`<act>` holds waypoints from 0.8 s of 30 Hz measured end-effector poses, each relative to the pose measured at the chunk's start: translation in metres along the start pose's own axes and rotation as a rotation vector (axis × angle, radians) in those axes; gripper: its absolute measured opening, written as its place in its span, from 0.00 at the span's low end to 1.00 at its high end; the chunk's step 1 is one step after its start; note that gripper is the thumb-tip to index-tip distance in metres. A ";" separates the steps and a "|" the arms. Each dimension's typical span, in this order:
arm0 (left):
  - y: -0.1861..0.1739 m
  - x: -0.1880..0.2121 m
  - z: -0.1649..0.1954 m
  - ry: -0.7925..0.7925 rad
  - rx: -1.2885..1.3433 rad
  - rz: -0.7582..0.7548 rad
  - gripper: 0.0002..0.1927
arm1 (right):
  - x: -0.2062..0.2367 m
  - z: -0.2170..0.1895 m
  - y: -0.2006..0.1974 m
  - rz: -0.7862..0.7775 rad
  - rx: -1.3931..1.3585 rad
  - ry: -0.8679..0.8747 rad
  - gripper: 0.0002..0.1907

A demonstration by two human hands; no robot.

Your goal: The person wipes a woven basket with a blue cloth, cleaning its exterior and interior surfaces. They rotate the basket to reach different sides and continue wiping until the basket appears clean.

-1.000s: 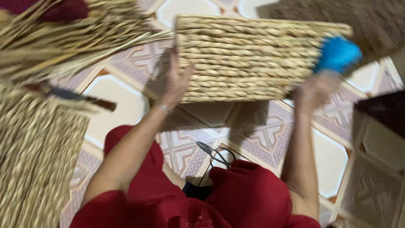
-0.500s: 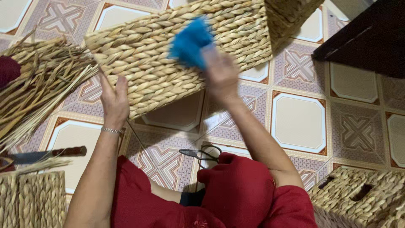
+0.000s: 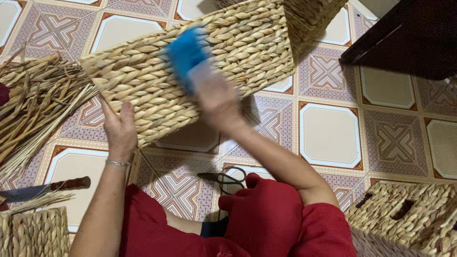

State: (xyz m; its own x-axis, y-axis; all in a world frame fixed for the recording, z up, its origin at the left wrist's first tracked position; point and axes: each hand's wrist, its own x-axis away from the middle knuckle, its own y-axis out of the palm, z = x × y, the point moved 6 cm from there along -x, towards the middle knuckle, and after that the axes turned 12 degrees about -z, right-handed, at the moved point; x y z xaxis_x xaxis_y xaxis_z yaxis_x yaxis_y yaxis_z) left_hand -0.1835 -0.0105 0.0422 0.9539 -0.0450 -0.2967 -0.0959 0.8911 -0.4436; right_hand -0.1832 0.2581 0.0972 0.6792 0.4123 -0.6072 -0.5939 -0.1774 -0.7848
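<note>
Woven basket is lying tilted over the tiled floor, long axis rising toward upper right. Your left hand is gripping its lower-left edge; your blurred right hand is clutching a blue brush against its side.

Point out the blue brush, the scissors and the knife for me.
blue brush (image 3: 184, 53), head view, middle of its blue body.
scissors (image 3: 229, 177), head view, on the handle loops.
knife (image 3: 70, 183), head view, on the wooden handle.

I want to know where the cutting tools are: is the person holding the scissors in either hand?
No, the scissors lie on the tiled floor, while the left hand grips the woven basket and the right hand holds a blue object.
</note>
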 end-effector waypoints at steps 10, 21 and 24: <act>0.014 0.025 0.015 -0.005 -0.013 -0.024 0.42 | 0.050 0.108 -0.001 0.051 -0.008 0.138 0.27; 0.083 0.136 -0.084 -0.267 -0.402 -0.221 0.30 | 0.171 0.237 0.017 0.211 -0.188 0.671 0.25; 0.111 0.154 -0.119 -0.478 -0.541 -0.452 0.25 | 0.203 0.238 0.029 0.027 -0.351 0.774 0.25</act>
State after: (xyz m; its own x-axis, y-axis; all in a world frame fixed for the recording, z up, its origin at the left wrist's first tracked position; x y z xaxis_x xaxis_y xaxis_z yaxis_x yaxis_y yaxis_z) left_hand -0.0811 0.0272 -0.1533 0.9390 -0.0406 0.3416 0.3167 0.4897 -0.8124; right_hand -0.1654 0.5498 -0.0197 0.8463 -0.3009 -0.4395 -0.5325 -0.4982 -0.6843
